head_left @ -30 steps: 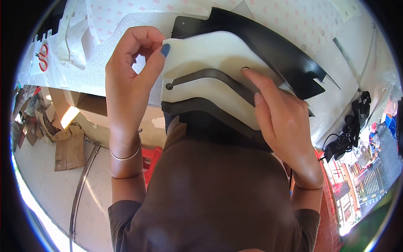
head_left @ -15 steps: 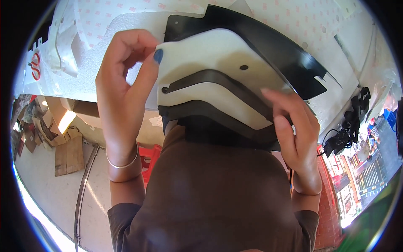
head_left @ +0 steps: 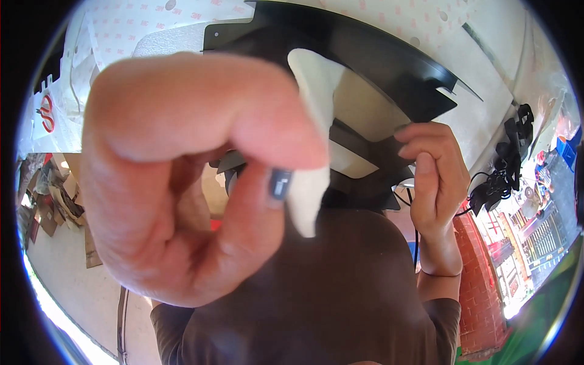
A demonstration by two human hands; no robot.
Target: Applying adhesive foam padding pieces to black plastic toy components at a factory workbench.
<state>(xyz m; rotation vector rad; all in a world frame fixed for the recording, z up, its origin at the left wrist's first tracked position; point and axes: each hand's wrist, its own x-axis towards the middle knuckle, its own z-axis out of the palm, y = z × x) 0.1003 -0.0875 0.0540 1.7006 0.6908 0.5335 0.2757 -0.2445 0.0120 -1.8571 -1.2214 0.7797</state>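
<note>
My left hand [head_left: 152, 121] is raised very close to the camera, its thumb and forefinger pinched on the edge of a thin white sheet [head_left: 311, 201]. The sheet stands up, curled away from a black bent part [head_left: 359, 198] over my lap. A shaded beige area [head_left: 365, 103] and a white strip still show over that part. At its right edge is my right hand [head_left: 441, 176], fingers curled in and thumb close to them; what lies between them is hidden. Beyond lies a large black curved panel [head_left: 340, 36] with a notched right end.
The worktable [head_left: 480, 115] has printed film [head_left: 121, 36] across its far side. Black straps and cables [head_left: 511, 158] hang at the right edge. A red cord loop [head_left: 47, 112] lies far left, above cardboard scraps [head_left: 55, 207] on the floor.
My left hand has come up toward the camera and right, lifting and curling the white sheet's left end. My right hand's forefinger has bent in from the sheet.
</note>
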